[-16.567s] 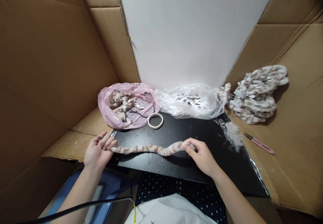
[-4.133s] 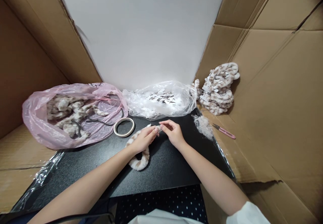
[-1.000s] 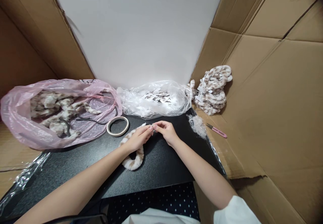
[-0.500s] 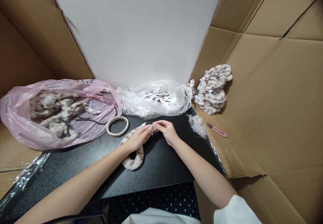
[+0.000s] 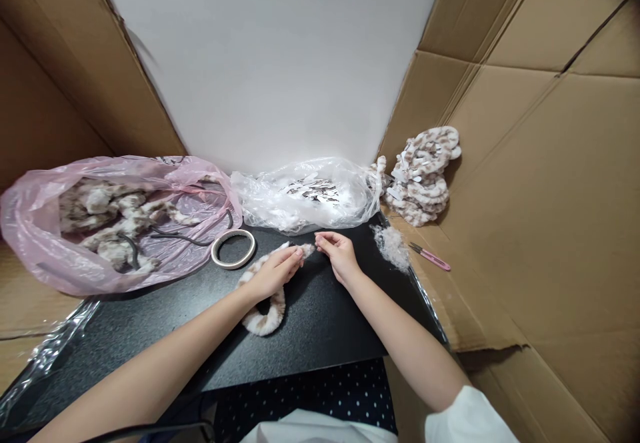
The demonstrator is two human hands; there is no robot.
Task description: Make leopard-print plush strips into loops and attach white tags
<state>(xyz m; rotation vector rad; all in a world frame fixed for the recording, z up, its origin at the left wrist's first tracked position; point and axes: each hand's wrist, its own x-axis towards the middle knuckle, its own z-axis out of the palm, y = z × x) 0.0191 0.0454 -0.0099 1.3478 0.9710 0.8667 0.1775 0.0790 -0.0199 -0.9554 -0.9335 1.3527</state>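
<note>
A fluffy white-and-brown spotted fabric band (image 5: pixel 265 324) lies curved on the dark table. My left hand (image 5: pixel 279 272) is closed around its upper part, and a short end of it sticks out past the fingertips. Just to the right, apart from that end, my right hand (image 5: pixel 339 255) has thumb and fingers pinched together. Whatever may be in the pinch is too small to make out. A roll of tape (image 5: pixel 216 254) lies flat left of my left hand.
At the left, a pink plastic bag (image 5: pixel 30 230) holds spotted furry pieces and dark cords. Behind my hands lies a clear bag (image 5: pixel 260 210) of white tags. To the right are loose fluff (image 5: pixel 391 248), pink thread snips (image 5: pixel 434 260) and stacked furry bands (image 5: pixel 423 176). Cardboard walls (image 5: pixel 550 196) flank the table (image 5: pixel 320 333).
My right hand has drawn a little away to the right and up from the band's end, which now shows past my left fingertips. My left hand has stayed in place.
</note>
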